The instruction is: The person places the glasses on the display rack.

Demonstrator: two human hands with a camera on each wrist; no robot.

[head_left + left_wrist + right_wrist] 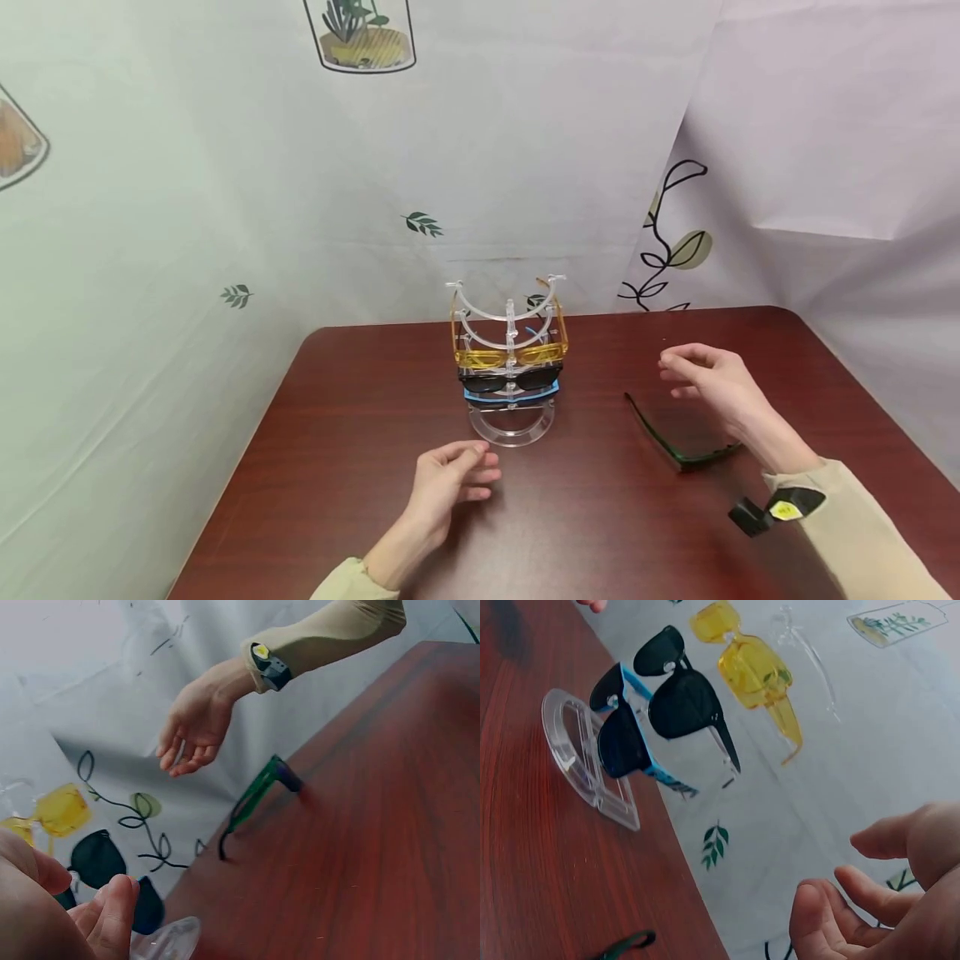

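A clear plastic glasses stand (512, 438) is upright on the table, its upper arms bare. It bears yellow-tinted glasses (483, 359), black sunglasses (537, 379) below them and blue-framed sunglasses (622, 742) lowest. My left hand (450, 479), fingers loosely bent and holding nothing, is just in front of the stand's base. To the right, green-framed glasses (693, 459) lie on the table with one temple stretched out toward the back. Above and behind them hovers my right hand (712, 379), relaxed and with nothing in it; its forearm partly hides the glasses' right end.
The dark red wooden table (360, 467) has its back edge close to a pale cloth backdrop (525, 150) printed with leaves and jars. More cloth hangs along the left and right sides. A black band device (797, 503) is strapped on the right sleeve.
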